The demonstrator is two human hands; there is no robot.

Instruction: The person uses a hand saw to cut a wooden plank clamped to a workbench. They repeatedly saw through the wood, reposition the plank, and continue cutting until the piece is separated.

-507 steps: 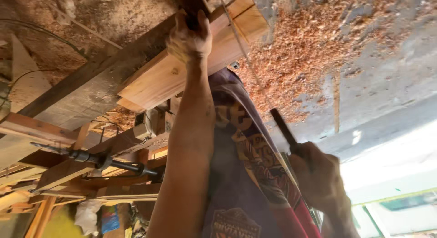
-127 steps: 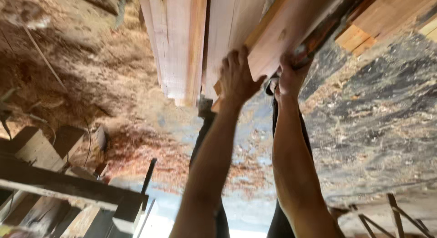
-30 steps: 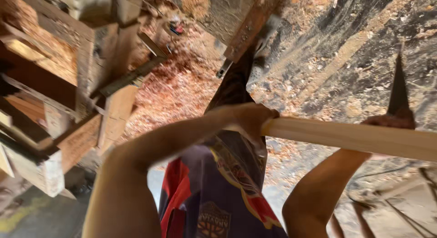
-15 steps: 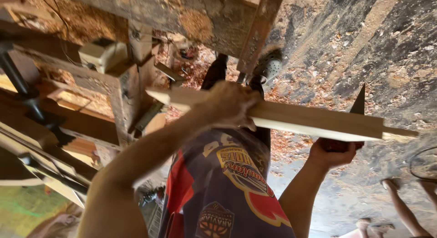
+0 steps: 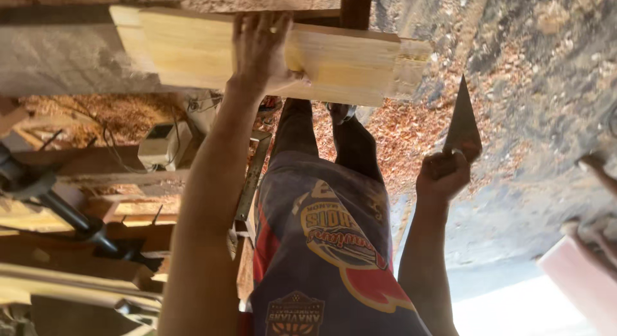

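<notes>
The left hand (image 5: 263,50) lies spread over a pale wooden board (image 5: 340,63), fingers (image 5: 247,27) stretched flat across its face and the thumb hooked round its near edge, so the board is pressed under the palm rather than clenched. The board runs out past the fingers on both sides, over a dark timber beam (image 5: 77,66). The right hand (image 5: 443,175) is closed in a fist on the handle of a pointed metal blade (image 5: 463,117), which rises beyond its knuckles, well apart from the board. Wood shavings (image 5: 398,130) cover the floor between the hands.
</notes>
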